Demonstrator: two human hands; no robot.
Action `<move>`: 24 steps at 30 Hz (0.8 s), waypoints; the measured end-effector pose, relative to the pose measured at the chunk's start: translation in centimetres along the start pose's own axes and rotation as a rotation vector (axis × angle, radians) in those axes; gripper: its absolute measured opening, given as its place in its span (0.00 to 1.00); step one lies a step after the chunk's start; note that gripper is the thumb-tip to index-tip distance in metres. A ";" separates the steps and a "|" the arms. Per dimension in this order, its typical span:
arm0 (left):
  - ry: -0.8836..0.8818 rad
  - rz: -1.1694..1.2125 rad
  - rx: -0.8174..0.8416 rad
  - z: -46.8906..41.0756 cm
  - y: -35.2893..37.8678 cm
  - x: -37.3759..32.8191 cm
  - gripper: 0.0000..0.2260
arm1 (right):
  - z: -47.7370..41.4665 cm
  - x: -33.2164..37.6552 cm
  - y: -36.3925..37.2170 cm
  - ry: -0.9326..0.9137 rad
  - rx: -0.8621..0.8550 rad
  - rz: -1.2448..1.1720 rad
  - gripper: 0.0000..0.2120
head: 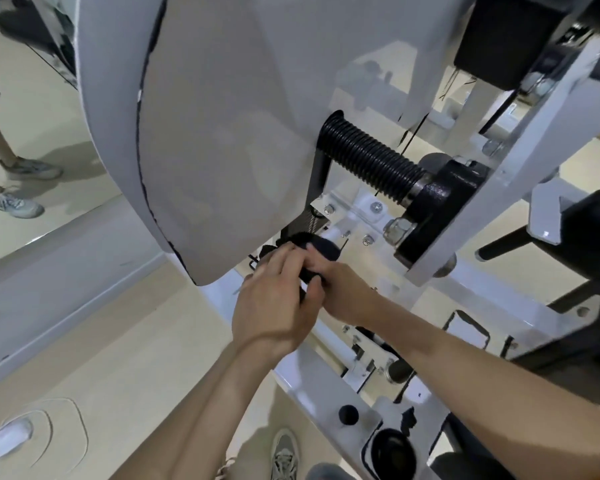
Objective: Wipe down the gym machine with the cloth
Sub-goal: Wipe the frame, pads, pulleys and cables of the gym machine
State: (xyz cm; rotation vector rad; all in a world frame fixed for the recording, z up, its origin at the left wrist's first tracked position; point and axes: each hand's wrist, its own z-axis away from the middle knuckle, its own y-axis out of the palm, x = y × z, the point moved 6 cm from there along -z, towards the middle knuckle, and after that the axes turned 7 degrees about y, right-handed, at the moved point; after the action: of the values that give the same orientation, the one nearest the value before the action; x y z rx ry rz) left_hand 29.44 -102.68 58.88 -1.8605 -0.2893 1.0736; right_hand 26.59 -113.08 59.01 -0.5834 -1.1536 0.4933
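The gym machine fills the view, with a large white shroud (222, 133) ahead and a white frame bar (312, 372) running toward me. A black cloth (321, 247) is bunched just under the shroud's lower edge, against the frame. My left hand (274, 299) and my right hand (340, 292) meet there, and both grip the cloth, fingers curled round it. Much of the cloth is hidden beneath the hands.
A black ribbed handle (371, 161) juts out at the right into a black bracket (437, 206). Black pads (513, 39) sit upper right. A mirror on the left reflects a person's legs and sneakers (14, 202). My shoe (284, 455) stands on the beige floor.
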 end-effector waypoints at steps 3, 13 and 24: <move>-0.008 0.050 -0.035 0.2 -0.2 0.1 0.08 | 2.6 -0.7 0.7 0.089 -0.018 -0.101 0.26; 0.013 0.256 0.015 0.4 -0.5 0.2 0.10 | 3.5 0.4 -0.8 0.208 -0.166 -0.202 0.27; -0.022 0.331 0.125 0.2 -0.6 0.6 0.12 | 7.2 -1.2 0.5 0.194 -0.196 -0.501 0.30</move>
State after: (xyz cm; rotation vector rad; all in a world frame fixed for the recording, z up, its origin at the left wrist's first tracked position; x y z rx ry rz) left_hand 29.75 -101.88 59.02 -1.8233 0.0775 1.3037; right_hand 19.37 -112.25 59.98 -0.4745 -1.1179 -0.1046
